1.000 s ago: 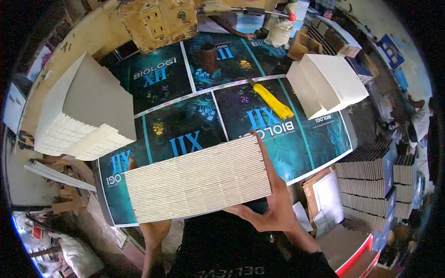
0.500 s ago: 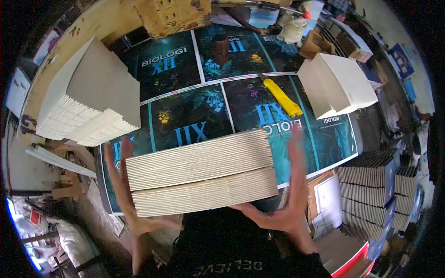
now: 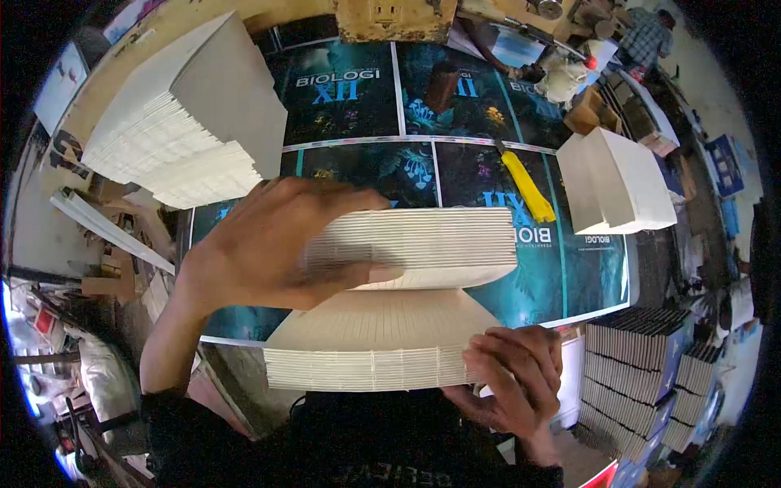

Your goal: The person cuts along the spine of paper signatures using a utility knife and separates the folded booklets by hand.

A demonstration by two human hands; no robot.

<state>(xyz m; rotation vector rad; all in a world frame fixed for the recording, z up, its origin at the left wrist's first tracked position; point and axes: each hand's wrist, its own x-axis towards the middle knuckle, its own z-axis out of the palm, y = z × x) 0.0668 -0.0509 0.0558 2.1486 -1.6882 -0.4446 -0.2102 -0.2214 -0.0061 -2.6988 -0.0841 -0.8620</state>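
- Paper that forms one cracked stack half a second ago now stands parted into an upper block [image 3: 455, 240] and a lower block [image 3: 358, 370], leaves fanning between them; whether they stay joined is unclear
- The left hand [image 3: 264, 236], slightly blurred, grasps the upper block's left end, thumb across its front
- The right hand [image 3: 517, 378] clasps the lower block's right end
- Both blocks sit at the near side of the printed cover sheets [image 3: 342, 122], the yellow-handled cutter [image 3: 529, 187] lying beyond, untouched
- For the work, this seemingly means each part gets handled separately
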